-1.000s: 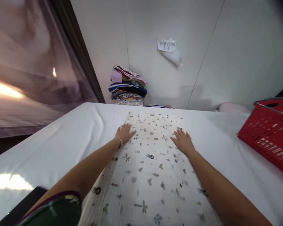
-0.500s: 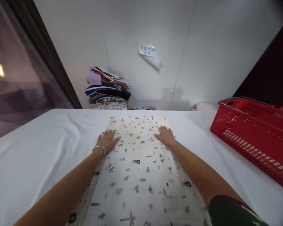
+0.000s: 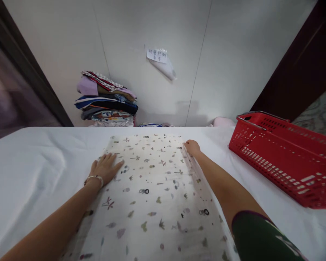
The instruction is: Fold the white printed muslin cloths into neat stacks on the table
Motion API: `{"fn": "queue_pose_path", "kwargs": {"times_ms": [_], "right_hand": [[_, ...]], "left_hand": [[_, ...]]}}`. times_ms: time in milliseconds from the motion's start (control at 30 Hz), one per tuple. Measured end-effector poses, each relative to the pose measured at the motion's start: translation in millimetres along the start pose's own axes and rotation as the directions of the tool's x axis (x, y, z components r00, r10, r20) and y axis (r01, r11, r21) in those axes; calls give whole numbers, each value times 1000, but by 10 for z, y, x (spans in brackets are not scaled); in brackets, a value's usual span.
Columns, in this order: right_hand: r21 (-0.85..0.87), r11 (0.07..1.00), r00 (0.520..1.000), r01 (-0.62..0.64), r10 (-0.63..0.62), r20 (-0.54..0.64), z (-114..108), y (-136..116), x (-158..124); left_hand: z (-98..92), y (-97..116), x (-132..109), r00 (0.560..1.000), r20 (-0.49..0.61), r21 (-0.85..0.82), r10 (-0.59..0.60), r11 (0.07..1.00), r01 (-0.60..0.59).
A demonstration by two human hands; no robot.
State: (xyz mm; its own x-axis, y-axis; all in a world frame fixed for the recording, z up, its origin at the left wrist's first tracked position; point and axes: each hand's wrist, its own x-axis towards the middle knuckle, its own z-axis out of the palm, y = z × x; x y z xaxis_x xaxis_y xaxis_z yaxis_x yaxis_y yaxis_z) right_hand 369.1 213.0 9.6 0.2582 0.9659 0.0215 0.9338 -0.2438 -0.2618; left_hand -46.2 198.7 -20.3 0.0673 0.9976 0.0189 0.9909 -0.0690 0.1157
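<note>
A thin cream cloth printed with small palms, leaves and other little figures lies in a long strip down the table, running toward me. Flat on its left edge rests my left hand, fingers spread, a bracelet at the wrist. At the far right edge my right hand has its fingers closed on the cloth's border. The fabric along that right side is slightly raised and creased. My right fingertips are partly hidden by the hand itself.
A white sheet with wrinkles covers the table. On the right stands a red plastic basket with metal handles. Behind the far edge rises a stack of folded clothes against the white wall, where a paper note hangs.
My right hand has gone from lying flat on the cloth to gripping its far right edge, lifting that side a little. The left hand stays flat. The view has shifted to the right.
</note>
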Motion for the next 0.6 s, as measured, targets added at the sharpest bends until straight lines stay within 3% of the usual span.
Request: {"fn": "queue_pose_path", "kwargs": {"times_ms": [333, 600], "right_hand": [[57, 998, 1000, -16, 17, -23, 132, 73, 74], [115, 993, 1000, -17, 18, -8, -39, 321, -24]], "left_hand": [[-29, 33, -3, 1000, -1, 33, -10, 999, 10], [-80, 73, -5, 1000, 12, 45, 8, 999, -8]]}}
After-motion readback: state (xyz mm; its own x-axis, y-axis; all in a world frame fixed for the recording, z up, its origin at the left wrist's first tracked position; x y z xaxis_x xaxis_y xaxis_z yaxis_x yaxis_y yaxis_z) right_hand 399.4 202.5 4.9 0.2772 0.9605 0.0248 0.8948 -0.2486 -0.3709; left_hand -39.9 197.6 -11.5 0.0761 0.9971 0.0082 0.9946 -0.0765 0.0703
